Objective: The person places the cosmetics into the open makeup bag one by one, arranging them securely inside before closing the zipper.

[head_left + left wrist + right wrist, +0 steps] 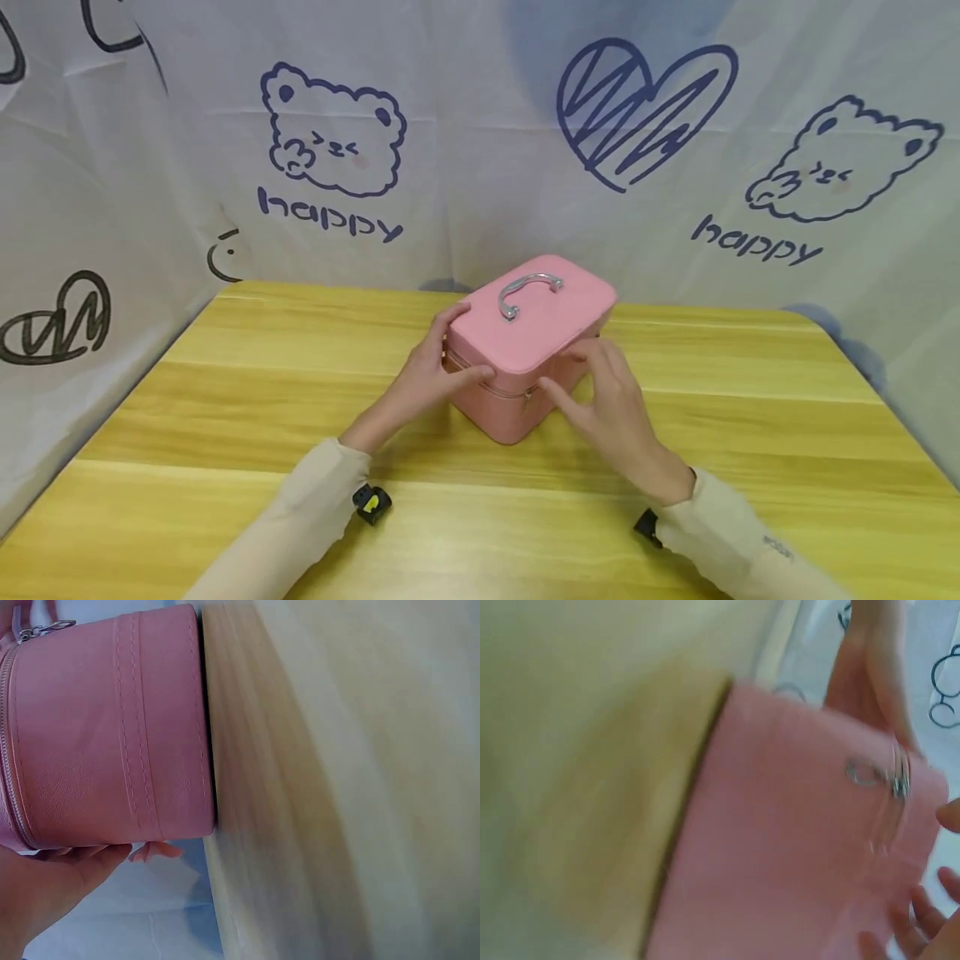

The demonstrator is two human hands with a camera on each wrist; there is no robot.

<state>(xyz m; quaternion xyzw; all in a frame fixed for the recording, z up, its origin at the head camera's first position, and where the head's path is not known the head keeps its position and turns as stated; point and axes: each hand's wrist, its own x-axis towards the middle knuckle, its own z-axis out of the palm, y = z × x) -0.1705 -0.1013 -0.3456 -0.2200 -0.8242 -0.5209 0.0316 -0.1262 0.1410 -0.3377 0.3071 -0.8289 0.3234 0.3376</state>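
A pink cosmetic case stands on the table with its lid down, a silver carry handle on top. A zipper runs around it below the lid, and its metal zipper pull hangs near the front corner. My left hand grips the case at its left end, thumb on the front side and fingers around the far side. At the right side, my right hand is raised with thumb and fingers apart, the thumb close by the zipper pull. Its fingers are loosely bent beside the lid in the right wrist view.
The wood-grain table reaches back to a white cloth printed with bears, hearts and the word happy. Cloth also hangs along the left side. A small black device shows at the left wrist.
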